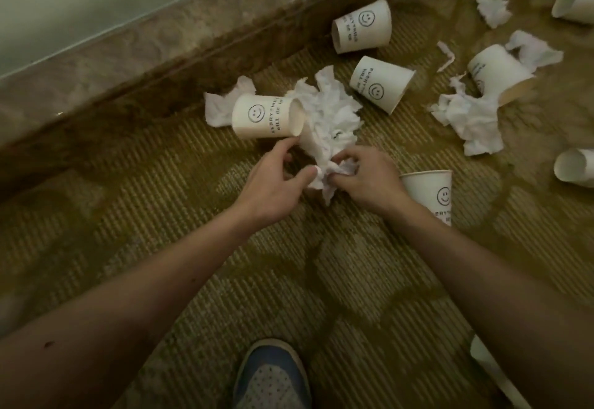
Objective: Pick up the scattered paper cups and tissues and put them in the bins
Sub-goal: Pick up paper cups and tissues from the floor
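— Where are the two hands?
— Both are down at the olive-brown patterned carpet (193, 248), close together. The left hand (273, 183) and the right hand (366, 180) meet on the near end of a large crumpled white tissue (328, 119), which lies on the carpet.

— How do the fingers stand?
— The right hand's fingers (345, 156) are curled and pinch the near end of the tissue. The left thumb presses that same end from the other side. The left hand's fingers (284, 148) curl at the tissue's edge, just beside the mouth of a white paper cup with a black smiley face (263, 116).

— Is that cup upright?
— No, it lies on its side with its mouth against the tissue. A second white tissue (218, 106) lies behind its base, near the brown marbled stone ledge (160, 61).

— And the other litter?
— Beyond the held tissue two more smiley cups lie on their sides: a far cup (361, 28) by the ledge and a middle cup (381, 84). A near cup (430, 193) sits just beside the right wrist. Further right, a tipped cup (498, 73) lies among torn white tissues (469, 119). Plain cups (575, 167) lie at the right edge. A blue and grey shoe (273, 376) stands on the carpet between the forearms.
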A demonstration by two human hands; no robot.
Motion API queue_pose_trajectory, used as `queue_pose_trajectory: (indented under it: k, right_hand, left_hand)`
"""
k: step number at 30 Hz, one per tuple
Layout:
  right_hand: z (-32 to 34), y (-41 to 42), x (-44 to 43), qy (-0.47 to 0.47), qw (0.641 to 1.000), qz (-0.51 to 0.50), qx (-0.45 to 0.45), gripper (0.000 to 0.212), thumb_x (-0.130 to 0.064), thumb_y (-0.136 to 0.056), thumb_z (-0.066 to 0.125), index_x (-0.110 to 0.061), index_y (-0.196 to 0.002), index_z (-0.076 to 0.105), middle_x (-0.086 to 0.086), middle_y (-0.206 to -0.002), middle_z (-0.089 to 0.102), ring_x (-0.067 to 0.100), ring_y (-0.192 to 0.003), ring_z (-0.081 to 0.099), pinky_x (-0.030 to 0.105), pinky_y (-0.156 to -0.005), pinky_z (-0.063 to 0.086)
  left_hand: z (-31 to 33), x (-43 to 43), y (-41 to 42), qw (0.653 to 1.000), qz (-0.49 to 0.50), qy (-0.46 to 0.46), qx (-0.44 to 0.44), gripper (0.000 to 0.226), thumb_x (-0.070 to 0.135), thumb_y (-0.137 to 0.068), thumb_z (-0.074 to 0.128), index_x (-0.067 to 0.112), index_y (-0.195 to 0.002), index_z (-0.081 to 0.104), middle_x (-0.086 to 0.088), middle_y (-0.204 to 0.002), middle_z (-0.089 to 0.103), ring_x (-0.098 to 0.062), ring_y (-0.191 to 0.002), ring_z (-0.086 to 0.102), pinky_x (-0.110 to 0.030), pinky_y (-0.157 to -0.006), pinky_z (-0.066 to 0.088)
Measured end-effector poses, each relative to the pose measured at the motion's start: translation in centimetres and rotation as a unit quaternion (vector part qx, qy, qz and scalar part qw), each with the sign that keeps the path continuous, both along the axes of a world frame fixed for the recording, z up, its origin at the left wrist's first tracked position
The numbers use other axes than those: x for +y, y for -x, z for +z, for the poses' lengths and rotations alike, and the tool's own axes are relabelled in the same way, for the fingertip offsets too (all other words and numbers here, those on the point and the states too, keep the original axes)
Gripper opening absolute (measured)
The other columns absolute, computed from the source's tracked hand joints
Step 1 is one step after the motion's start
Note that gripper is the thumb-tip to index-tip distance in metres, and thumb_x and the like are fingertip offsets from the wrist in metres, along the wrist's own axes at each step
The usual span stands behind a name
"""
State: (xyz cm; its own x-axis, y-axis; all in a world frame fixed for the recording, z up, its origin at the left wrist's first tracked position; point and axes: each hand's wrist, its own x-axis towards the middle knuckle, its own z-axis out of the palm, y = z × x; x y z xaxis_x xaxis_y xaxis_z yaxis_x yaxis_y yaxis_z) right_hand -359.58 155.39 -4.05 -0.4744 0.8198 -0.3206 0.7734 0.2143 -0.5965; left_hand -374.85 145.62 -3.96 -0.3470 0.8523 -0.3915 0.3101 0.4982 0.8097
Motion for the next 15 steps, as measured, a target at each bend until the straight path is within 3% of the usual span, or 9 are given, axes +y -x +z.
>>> queue_pose_trajectory:
  k: [2, 3, 5, 8, 10, 12, 15]
  right_hand:
    - [0.8, -0.2, -1.1, 0.083, 0.995, -0.015, 0.048, 0.020, -0.026, -0.079, 0.079, -0.028, -0.096, 0.068, -0.009, -0.090, 0.061, 0.006, -0.078, 0.061, 0.013, -0.063, 0.046]
    - [1.4, -0.3, -1.7, 0.155, 0.984, -0.024, 0.088, 0.019, -0.022, -0.079, 0.080, -0.025, -0.093, 0.068, -0.004, -0.089, 0.064, 0.006, -0.071, 0.064, 0.014, -0.058, 0.050]
    - [2.3, -0.8, -3.0, 0.278, 0.947, -0.034, 0.159, 0.017, -0.016, -0.082, 0.078, -0.018, -0.096, 0.069, 0.009, -0.094, 0.068, 0.012, -0.069, 0.069, 0.026, -0.059, 0.058]
    - [3.3, -1.3, -4.6, 0.364, 0.903, -0.042, 0.225, 0.020, -0.014, -0.086, 0.073, -0.010, -0.106, 0.070, 0.013, -0.098, 0.072, 0.019, -0.079, 0.070, 0.033, -0.065, 0.057]
    - [3.9, -1.2, -5.6, 0.402, 0.872, -0.070, 0.270, 0.020, -0.008, -0.089, 0.068, -0.007, -0.110, 0.069, 0.013, -0.101, 0.073, 0.021, -0.084, 0.069, 0.034, -0.070, 0.057]
    - [4.3, -1.0, -6.5, 0.417, 0.852, -0.099, 0.302, 0.022, -0.006, -0.091, 0.064, -0.007, -0.113, 0.068, 0.015, -0.105, 0.072, 0.022, -0.089, 0.070, 0.032, -0.073, 0.057]
    - [4.9, -0.6, -8.1, 0.442, 0.821, -0.118, 0.342, 0.024, -0.004, -0.092, 0.061, -0.010, -0.113, 0.070, 0.013, -0.111, 0.072, 0.023, -0.100, 0.069, 0.032, -0.081, 0.057]
  left_hand:
    - [0.3, -0.6, 0.0, 0.999, 0.026, -0.022, -0.031, 0.063, 0.054, -0.091, 0.059, 0.037, -0.147, 0.037, 0.003, -0.141, 0.049, -0.005, -0.108, 0.057, -0.034, -0.093, 0.051]
    - [0.5, -0.9, -0.2, 0.997, 0.038, -0.035, -0.053, 0.063, 0.058, -0.090, 0.058, 0.037, -0.146, 0.037, 0.004, -0.142, 0.049, -0.005, -0.112, 0.055, -0.031, -0.093, 0.049]
    - [1.0, -1.6, -0.7, 0.993, 0.052, -0.056, -0.088, 0.066, 0.065, -0.087, 0.054, 0.039, -0.146, 0.038, 0.007, -0.147, 0.045, -0.007, -0.124, 0.049, -0.031, -0.100, 0.043]
    - [1.8, -2.7, -1.8, 0.988, 0.052, -0.069, -0.129, 0.064, 0.068, -0.084, 0.051, 0.043, -0.143, 0.042, 0.011, -0.149, 0.043, -0.004, -0.132, 0.044, -0.033, -0.105, 0.039]
    - [2.4, -3.5, -2.5, 0.978, 0.057, -0.081, -0.182, 0.059, 0.064, -0.085, 0.052, 0.037, -0.138, 0.051, 0.012, -0.137, 0.056, -0.003, -0.122, 0.055, -0.029, -0.099, 0.046]
    - [2.9, -4.4, -3.3, 0.970, 0.060, -0.099, -0.214, 0.049, 0.059, -0.085, 0.055, 0.029, -0.123, 0.062, 0.011, -0.112, 0.070, -0.004, -0.102, 0.066, -0.022, -0.081, 0.053]
    - [2.9, -5.5, -4.6, 0.957, 0.129, -0.118, -0.230, 0.035, 0.056, -0.082, 0.064, 0.027, -0.101, 0.069, 0.006, -0.094, 0.074, -0.010, -0.085, 0.072, -0.020, -0.064, 0.054]
